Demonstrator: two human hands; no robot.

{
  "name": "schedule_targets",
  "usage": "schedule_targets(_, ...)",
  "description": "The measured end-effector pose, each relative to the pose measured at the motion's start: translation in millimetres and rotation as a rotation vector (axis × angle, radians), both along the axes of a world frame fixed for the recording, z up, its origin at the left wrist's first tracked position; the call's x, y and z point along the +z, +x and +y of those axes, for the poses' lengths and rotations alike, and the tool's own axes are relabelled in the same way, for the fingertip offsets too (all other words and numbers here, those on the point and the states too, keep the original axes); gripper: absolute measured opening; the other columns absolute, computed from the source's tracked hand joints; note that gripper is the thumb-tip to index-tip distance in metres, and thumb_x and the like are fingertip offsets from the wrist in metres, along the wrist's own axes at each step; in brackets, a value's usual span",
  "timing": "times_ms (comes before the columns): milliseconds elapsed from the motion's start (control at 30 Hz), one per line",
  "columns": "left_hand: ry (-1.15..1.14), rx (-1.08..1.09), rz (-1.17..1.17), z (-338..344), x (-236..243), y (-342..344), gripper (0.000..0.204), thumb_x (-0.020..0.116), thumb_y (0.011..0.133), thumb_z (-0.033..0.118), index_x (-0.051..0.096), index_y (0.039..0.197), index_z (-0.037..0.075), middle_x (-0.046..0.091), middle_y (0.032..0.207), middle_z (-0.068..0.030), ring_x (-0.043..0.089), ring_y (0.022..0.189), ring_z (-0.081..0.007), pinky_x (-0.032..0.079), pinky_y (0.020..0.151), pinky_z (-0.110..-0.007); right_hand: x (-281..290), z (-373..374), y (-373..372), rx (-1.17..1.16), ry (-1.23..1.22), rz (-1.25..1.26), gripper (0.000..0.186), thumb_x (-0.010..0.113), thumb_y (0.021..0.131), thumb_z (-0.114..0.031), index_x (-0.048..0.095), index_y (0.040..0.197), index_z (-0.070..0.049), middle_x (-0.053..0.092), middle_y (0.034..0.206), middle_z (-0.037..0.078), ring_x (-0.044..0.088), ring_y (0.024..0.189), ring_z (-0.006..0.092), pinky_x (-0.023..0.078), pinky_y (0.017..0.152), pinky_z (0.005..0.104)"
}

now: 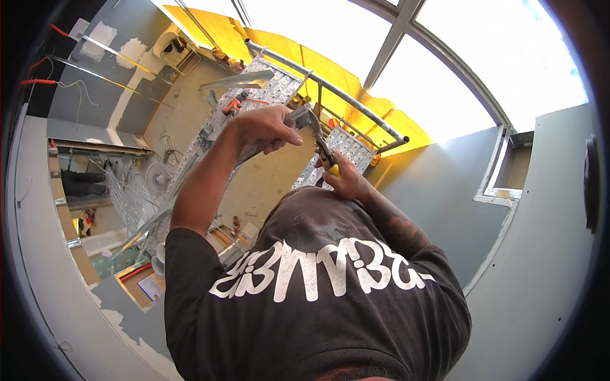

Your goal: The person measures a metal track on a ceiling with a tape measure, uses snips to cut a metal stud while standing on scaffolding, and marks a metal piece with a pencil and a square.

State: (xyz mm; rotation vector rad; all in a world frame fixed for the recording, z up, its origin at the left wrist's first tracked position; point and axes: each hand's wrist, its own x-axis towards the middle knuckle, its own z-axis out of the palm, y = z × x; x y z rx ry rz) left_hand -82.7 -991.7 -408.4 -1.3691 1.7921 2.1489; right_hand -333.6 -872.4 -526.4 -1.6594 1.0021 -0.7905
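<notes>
Long grey metal channel (297, 117), thin, folded-edged, dull-shiny, clamped in left hand's (270, 127) fingers near perforated platform's (287, 82) corner; right hand's (349, 180) fingers wrapped round yellow-handled steel snips (316, 131) at its end.

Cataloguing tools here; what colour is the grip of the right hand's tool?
Yellow and black grip, best in the head view.

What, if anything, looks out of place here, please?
Thin wires hang loose from a red tube at far left, apparently unconnected; white patches on the grey wall nearby look unfinished.
</notes>
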Motion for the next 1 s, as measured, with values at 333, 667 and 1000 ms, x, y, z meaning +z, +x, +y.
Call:
schedule_targets(333, -0.058, 0.054, -0.036, 5, 6, -2, 0.034, 0.082, 0.079, 0.022, 0.053, 0.079, 0.005, 0.054, 0.054, -0.0032, 0.051, 0.039, -0.0120, 0.039, 0.035, -0.027, -12, -11, 7, 0.207, 0.382, -0.365, 0.054, 0.060, 0.078, -0.013, 0.054, 0.130, -0.002, 0.063, 0.105, 0.011, 0.063, 0.098, 0.0236, 0.051, 0.088, 0.0370)
schedule_targets(667, 0.025, 0.015, 0.041, -1, 17, 3, 0.033, 0.082, 0.080, 0.021, 0.053, 0.076, 0.005, 0.055, 0.051, -0.0040, 0.053, 0.038, -0.0117, 0.041, 0.034, -0.025, -15, -10, 18, 0.176, 0.271, -0.296, 0.061, 0.060, 0.079, -0.017, 0.048, 0.138, -0.005, 0.064, 0.109, 0.010, 0.063, 0.100, 0.0226, 0.051, 0.088, 0.0370)
schedule_targets(1000, -0.077, 0.054, -0.185, 11, 10, -10, 0.030, 0.083, 0.080, 0.019, 0.058, 0.080, 0.002, 0.061, 0.060, -0.0069, 0.058, 0.044, -0.0126, 0.047, 0.040, -0.027, 18, -35, -23, -0.311, 0.083, -0.178, 0.043, 0.061, 0.086, -0.009, 0.051, 0.127, -0.004, 0.060, 0.091, 0.008, 0.061, 0.081, 0.0199, 0.051, 0.075, 0.0357)
